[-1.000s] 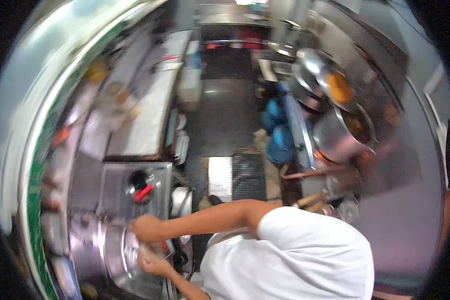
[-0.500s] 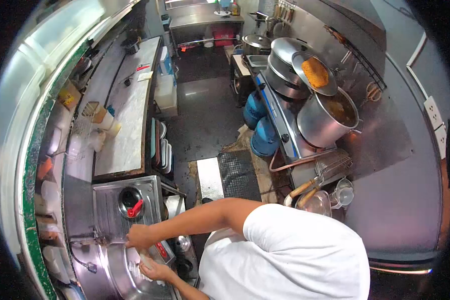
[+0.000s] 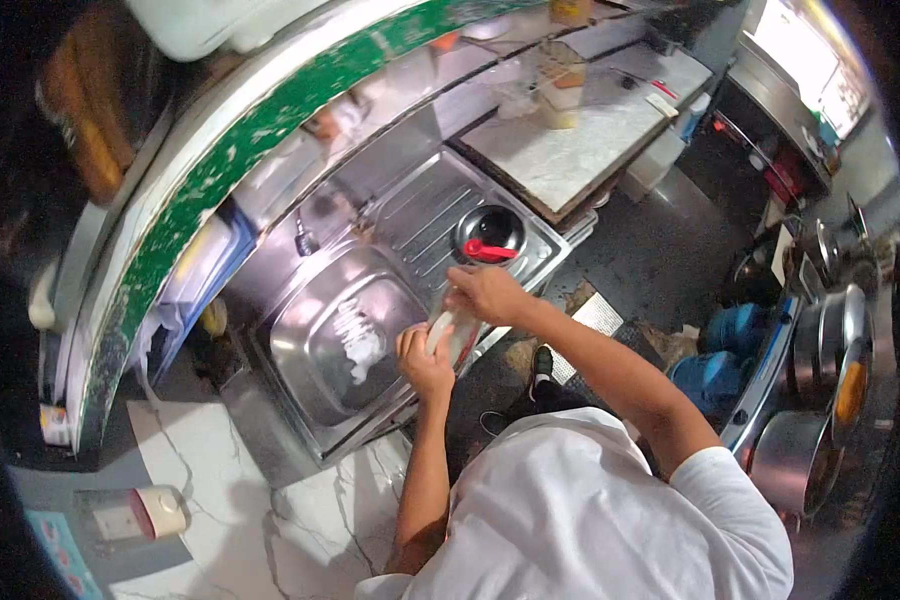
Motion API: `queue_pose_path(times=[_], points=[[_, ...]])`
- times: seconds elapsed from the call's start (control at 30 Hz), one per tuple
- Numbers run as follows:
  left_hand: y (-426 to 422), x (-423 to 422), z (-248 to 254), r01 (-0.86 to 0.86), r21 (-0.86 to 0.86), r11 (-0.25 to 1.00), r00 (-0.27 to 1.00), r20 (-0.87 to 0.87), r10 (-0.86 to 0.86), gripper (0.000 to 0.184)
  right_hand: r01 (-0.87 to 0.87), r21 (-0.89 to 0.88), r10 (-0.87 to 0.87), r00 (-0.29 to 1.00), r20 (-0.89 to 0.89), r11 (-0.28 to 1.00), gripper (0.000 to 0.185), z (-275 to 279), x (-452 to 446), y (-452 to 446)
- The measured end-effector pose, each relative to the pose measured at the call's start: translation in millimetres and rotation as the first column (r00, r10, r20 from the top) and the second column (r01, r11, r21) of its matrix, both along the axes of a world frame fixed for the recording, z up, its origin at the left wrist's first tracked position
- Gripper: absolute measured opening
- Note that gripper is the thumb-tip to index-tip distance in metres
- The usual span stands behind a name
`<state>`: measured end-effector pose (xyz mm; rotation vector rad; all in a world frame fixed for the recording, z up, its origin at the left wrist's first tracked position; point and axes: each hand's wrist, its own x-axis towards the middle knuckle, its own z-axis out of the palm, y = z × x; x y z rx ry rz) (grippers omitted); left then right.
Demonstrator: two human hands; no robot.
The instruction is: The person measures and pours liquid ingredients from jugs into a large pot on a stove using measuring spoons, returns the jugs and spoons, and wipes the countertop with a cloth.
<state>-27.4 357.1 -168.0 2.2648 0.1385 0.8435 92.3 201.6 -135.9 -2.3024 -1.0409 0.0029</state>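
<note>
Head view: pale object (image 3: pixel 440 332) gripped in curled left hand (image 3: pixel 425 362) by sink (image 3: pixel 305 345) edge; right hand (image 3: pixel 490 293) placed at its far end, finger closure unclear; best kept steady, supported both sides.

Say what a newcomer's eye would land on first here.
Probably the white shirt at the bottom, then the chipped green edge curving across the upper left. Next, near the centre, the left hand holds a pale item, the right hand close by, with a bright red handle just beyond.
</note>
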Motion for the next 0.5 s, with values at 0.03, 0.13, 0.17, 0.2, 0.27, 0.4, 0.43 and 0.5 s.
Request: queue_pose_path(times=[0.03, 0.13, 0.17, 0.2, 0.27, 0.4, 0.43, 0.5], points=[[-1, -1, 1, -0.007, -0.002, 1.000, 1.000, 0.002, 0.007, 0.026, -0.029, 0.012, 0.029, 0.999, 0.019, 1.000, 0.036, 0, 3, 1], [1, 0, 3, -0.003, -0.001, 1.000, 1.000, 0.014, 0.003, 0.027, -0.179, 0.161, 0.156, 0.977, 0.149, 0.971, 0.027, 3, 12, -4], [2, 0, 2, -0.001, -0.002, 1.000, 1.000, 0.019, 0.001, 0.027, -0.220, 0.085, 0.214, 0.973, 0.081, 0.972, 0.024, 5, 16, -6], [2, 1, 1, -0.002, -0.004, 1.000, 1.000, 0.025, 0.002, 0.028, -0.258, 0.007, 0.257, 0.963, 0.077, 0.966, 0.025, 7, 20, -7], [6, 3, -5, -0.008, -0.009, 1.000, 1.000, 0.002, 0.008, 0.029, -0.328, -0.142, 0.339, 0.939, 0.063, 0.934, 0.028, 15, 24, -7], [11, 5, -4, 0.002, -0.003, 1.000, 1.000, 0.003, -0.002, 0.030, -0.353, -0.207, 0.386, 0.910, 0.151, 0.913, 0.040, 36, 21, -11], [11, 5, -3, 0.012, -0.012, 1.000, 1.000, 0.000, -0.012, 0.030, -0.329, -0.027, 0.330, 0.943, 0.037, 0.944, 0.043, 41, 19, -10], [11, 6, -4, -0.004, -0.008, 1.000, 1.000, -0.003, 0.004, 0.031, -0.153, -0.078, 0.159, 0.984, 0.077, 0.985, 0.040, 33, 14, -2]])
